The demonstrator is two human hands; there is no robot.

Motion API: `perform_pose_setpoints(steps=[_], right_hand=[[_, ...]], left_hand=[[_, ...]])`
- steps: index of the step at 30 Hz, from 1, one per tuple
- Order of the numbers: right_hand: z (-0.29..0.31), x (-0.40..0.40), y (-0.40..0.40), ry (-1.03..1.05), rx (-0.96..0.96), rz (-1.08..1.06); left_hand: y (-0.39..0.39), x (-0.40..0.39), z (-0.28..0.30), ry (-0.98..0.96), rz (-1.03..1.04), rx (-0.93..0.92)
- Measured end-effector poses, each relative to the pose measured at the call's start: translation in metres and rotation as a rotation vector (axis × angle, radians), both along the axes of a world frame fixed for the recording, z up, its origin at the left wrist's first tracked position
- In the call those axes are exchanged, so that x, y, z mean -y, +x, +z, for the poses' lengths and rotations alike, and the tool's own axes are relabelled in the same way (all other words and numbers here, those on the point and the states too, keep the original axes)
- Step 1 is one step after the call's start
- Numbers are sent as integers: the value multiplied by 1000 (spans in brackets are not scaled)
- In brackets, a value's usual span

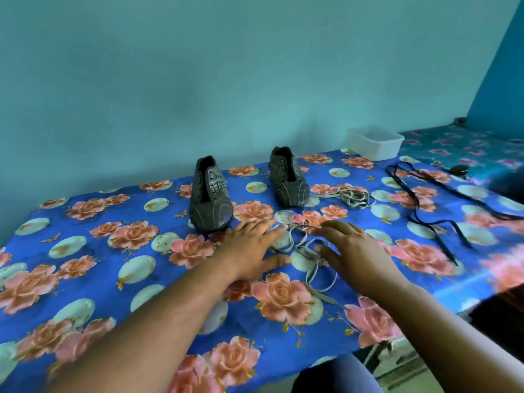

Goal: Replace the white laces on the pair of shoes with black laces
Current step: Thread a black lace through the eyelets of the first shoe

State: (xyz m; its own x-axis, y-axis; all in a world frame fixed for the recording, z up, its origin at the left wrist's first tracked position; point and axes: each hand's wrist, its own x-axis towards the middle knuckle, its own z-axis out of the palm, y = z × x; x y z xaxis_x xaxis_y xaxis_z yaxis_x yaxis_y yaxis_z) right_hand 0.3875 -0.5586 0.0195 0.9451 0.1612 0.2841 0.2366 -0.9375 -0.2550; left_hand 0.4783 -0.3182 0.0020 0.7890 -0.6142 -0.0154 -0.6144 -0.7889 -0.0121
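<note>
Two dark unlaced shoes, loose white lace, black laces

A plain, matte teal-painted wall fills the upper half of the view, evenly and softly lit. At the far right it meets a deeper blue wall in a corner. Below stands a table spread with a glossy blue tablecloth printed with pink roses and pale circles. Further right lies a second surface in a teal floral cover, dimmer than the first.
</note>
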Motion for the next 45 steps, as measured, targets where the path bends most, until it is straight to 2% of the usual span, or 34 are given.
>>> perform_pose_setpoints(steps=[2, 4, 8, 13, 17, 19, 22, 25, 28, 32, 34, 39, 45], right_hand=[[1, 2, -5, -99, -177, -84], [-1, 3, -8, -243, -308, -111], [-4, 20, -1, -273, -349, -107], [-3, 25, 18, -31, -337, -41], [-6, 38, 38, 59, -272, -48], [-5, 50, 51, 147, -239, -71], [6, 72, 76, 353, -91, -166], [25, 89, 101, 585, 31, -240], [37, 101, 123, 602, 107, -271], [36, 120, 129, 554, -32, -298], [30, 129, 118, 439, -54, -313], [4, 142, 63, 126, -75, -421], [-9, 167, 7, -72, -94, -765]], left_hand=[[-8, 22, 0, 3, 33, -160], [-14, 35, -2, -13, 20, -221], [-24, 44, 1, -257, -77, -224], [-19, 64, 0, -373, -154, -201], [0, 86, 5, -469, -53, -249], [10, 100, 9, -615, -5, -310], [32, 130, 25, -912, 134, -374], [63, 162, 43, -1016, 179, -236], [85, 187, 56, -1000, 176, -188], [93, 205, 55, -632, 140, -145], [87, 203, 50, -544, 124, -148], [57, 195, 23, -597, 109, -207], [12, 190, 6, -578, 15, -243]])
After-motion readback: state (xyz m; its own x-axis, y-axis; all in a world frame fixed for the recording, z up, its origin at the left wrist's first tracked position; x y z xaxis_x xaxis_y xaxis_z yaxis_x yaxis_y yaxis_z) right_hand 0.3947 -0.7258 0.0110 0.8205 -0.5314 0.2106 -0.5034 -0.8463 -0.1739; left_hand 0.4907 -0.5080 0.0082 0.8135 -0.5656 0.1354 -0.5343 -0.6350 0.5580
